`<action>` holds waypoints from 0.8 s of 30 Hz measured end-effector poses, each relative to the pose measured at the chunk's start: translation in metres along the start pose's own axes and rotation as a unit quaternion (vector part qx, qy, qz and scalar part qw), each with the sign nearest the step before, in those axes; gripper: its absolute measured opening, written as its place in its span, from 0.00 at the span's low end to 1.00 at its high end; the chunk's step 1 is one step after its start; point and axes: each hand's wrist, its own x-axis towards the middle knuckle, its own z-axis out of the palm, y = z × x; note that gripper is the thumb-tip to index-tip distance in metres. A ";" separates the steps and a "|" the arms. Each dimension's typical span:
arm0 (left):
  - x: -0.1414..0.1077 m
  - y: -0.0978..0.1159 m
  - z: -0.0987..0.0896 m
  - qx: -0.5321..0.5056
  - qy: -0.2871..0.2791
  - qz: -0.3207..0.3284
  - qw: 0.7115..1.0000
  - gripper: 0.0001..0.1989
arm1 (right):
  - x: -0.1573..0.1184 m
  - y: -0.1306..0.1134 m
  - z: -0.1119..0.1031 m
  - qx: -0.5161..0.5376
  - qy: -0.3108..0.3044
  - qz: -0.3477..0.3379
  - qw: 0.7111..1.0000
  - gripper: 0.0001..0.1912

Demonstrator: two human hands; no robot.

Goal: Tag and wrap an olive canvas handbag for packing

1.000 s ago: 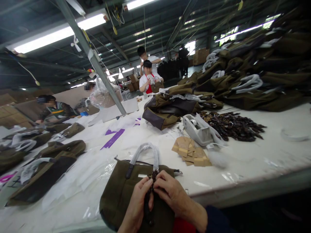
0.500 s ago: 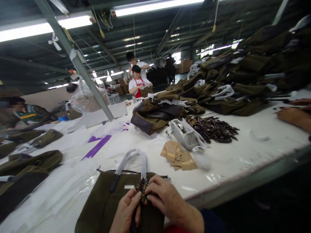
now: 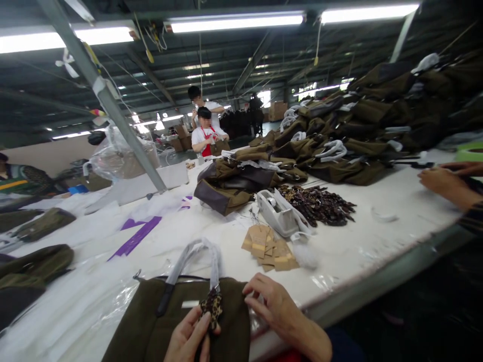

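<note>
An olive canvas tote bag [image 3: 181,322] lies on the white table right in front of me, its handles wrapped in white plastic [image 3: 192,259]. A small leopard-print charm [image 3: 211,307] hangs from the handle base on a short clip. My left hand [image 3: 186,336] is below the charm, with its fingers pinching the lower end. My right hand [image 3: 273,306] is off the charm, at the bag's upper right corner, with its fingers apart and holding nothing.
Kraft hang tags [image 3: 266,246], a tape dispenser [image 3: 273,213] and a heap of leopard-print charms [image 3: 317,203] lie beyond the bag. Stacked olive bags [image 3: 339,136] rise behind them. A co-worker's hand [image 3: 447,183] rests at the right table edge. Purple strips [image 3: 136,236] lie left.
My right hand has let go of the charm and moved right, fingers spread. The charm now hangs in full view. The whole scene has shifted left and down as my head turned.
</note>
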 end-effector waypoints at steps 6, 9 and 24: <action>0.000 0.000 0.002 0.012 -0.018 0.006 1.000 0.22 | -0.001 0.009 0.008 0.060 0.003 0.032 0.998 0.03; -0.002 0.000 0.003 0.005 -0.008 0.018 1.000 0.21 | -0.002 0.014 0.008 0.080 0.007 0.052 0.995 0.01; -0.006 -0.001 0.006 -0.026 -0.013 0.032 0.999 0.20 | 0.022 0.005 -0.011 0.061 -0.007 0.068 0.996 0.07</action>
